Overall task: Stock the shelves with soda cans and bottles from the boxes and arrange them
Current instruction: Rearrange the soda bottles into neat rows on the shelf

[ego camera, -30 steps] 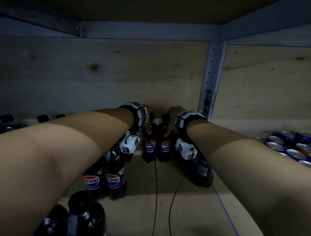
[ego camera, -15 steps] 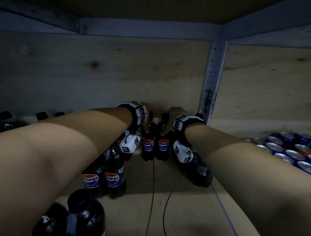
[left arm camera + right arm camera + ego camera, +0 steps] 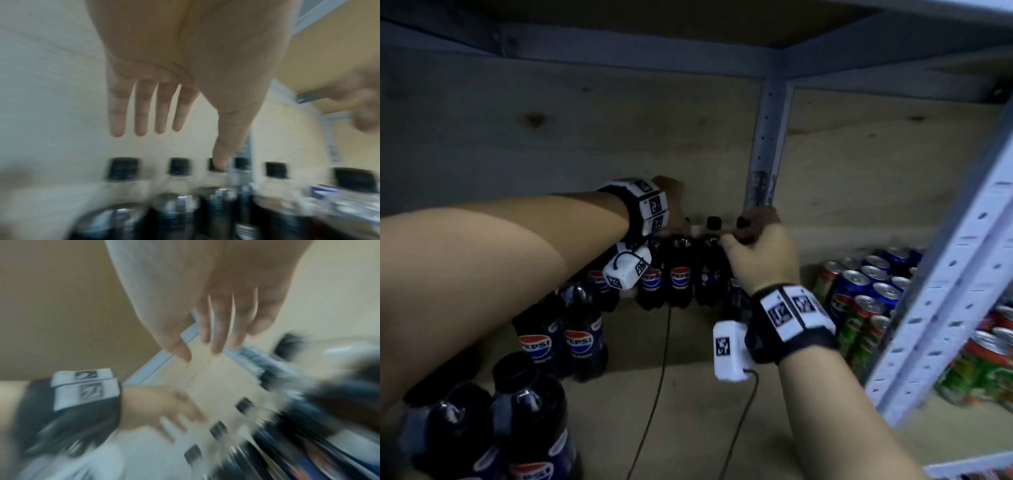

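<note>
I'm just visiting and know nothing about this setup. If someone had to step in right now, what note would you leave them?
Left hand: open, fingers straight, thumb tip on a cap in the back row of Pepsi bottles.
Right hand: open, holding nothing, beside the same row, near the shelf upright.
Done: Pepsi bottles stand upright along the back and left of the wooden shelf; soda cans sit in the next bay to the right.
Left: the shelf's middle and front have room for more bottles, and the rows probably want straightening. No boxes are in view.
</note>
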